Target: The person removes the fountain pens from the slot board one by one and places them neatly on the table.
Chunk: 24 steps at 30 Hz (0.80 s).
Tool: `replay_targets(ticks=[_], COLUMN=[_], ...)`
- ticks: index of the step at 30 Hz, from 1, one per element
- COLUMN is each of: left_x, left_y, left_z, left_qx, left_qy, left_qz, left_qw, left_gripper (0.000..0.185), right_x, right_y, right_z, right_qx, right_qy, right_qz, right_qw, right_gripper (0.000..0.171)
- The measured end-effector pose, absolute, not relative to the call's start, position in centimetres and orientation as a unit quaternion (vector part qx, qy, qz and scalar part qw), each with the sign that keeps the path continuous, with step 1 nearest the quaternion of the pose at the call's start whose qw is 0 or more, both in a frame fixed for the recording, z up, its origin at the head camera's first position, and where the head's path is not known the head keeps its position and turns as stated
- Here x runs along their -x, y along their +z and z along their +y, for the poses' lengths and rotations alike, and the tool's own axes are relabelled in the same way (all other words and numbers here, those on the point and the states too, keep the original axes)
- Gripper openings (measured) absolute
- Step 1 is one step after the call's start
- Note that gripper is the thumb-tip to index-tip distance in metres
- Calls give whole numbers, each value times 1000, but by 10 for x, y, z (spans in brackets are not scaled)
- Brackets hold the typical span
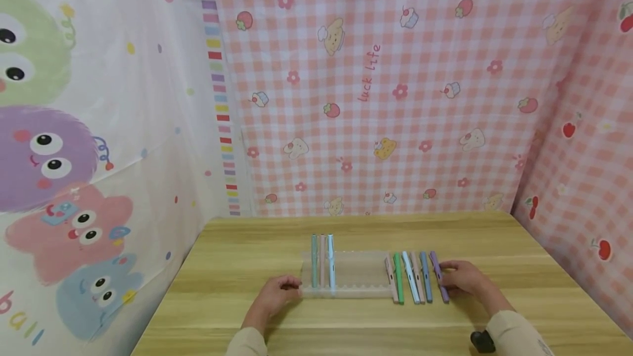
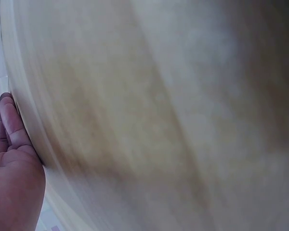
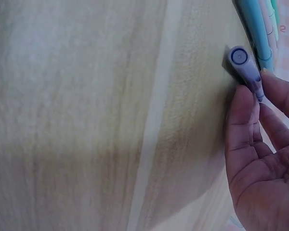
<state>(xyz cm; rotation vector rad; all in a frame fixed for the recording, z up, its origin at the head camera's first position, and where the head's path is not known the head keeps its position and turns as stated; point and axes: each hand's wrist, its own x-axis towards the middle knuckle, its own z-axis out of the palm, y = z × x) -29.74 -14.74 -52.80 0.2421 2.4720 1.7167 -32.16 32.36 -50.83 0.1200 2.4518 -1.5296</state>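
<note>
A clear plastic pen rack (image 1: 361, 292) with a notched front ledge lies on the table. In its left slots are a dark green pen (image 1: 314, 261), a dusty pink pen (image 1: 323, 261) and a light blue pen (image 1: 331, 262). My left hand (image 1: 278, 294) holds the rack's left end with thumb and fingertips; the left wrist view shows only part of that hand (image 2: 17, 159). At the far right of a row of loose pens, my right hand (image 1: 464, 278) pinches a purple pen (image 1: 438, 274), its round end (image 3: 239, 56) facing the right wrist camera.
Left of the purple pen lie a blue-grey pen (image 1: 426, 278), a pinkish pen (image 1: 417, 279), another light blue pen (image 1: 410, 278) and a bright green pen (image 1: 398, 279). One more pinkish pen (image 1: 390, 273) lies against the rack's right end. A black object (image 1: 482, 341) is by the right sleeve.
</note>
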Motion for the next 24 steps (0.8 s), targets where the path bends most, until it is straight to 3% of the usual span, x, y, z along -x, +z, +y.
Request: replay_targets(ticks=[24], left_x=[297], left_y=[-527], left_z=[-148], left_qx=[-91], left_qy=[561], left_qz=[820], left_qw=[62], left_gripper=[19], right_x=[321], right_y=[-488], right_z=[319], right_qx=[-41], right_qy=[-514], right_qz=[853], right_qw=[85], right_gripper=[56])
